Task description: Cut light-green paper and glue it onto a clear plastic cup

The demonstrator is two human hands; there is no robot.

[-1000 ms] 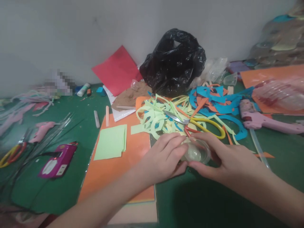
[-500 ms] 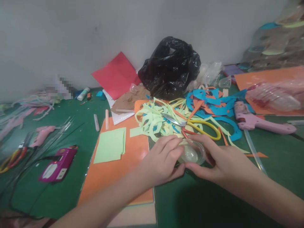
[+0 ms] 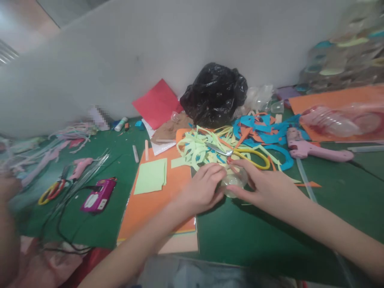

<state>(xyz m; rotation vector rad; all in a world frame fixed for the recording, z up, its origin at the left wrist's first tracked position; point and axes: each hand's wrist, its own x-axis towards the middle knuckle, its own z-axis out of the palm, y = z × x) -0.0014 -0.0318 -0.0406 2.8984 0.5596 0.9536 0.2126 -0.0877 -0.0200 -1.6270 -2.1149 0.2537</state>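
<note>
A small clear plastic cup (image 3: 233, 185) is held between both hands over the green table. My left hand (image 3: 207, 185) has its fingers bent against the cup's left side. On the other side, my right hand (image 3: 258, 183) wraps its thumb and fingers round the cup. Just behind the hands lie yellow-handled scissors (image 3: 255, 157) on a heap of pale green paper scraps (image 3: 195, 150). To the left, pale green paper squares (image 3: 151, 176) rest on orange sheets (image 3: 162, 208).
A black plastic bag (image 3: 214, 94) stands by the wall. A pink glue gun (image 3: 318, 150) lies right, another (image 3: 80, 168) left, near a purple box (image 3: 99, 195) with cables. Plastic bottles (image 3: 333, 120) lie at right. Another person's arm (image 3: 7, 224) shows at far left.
The view has shifted, so table objects appear further right on the left side. The cup looks more tilted between my hands. Another person's arm has come into view at the left edge.
</note>
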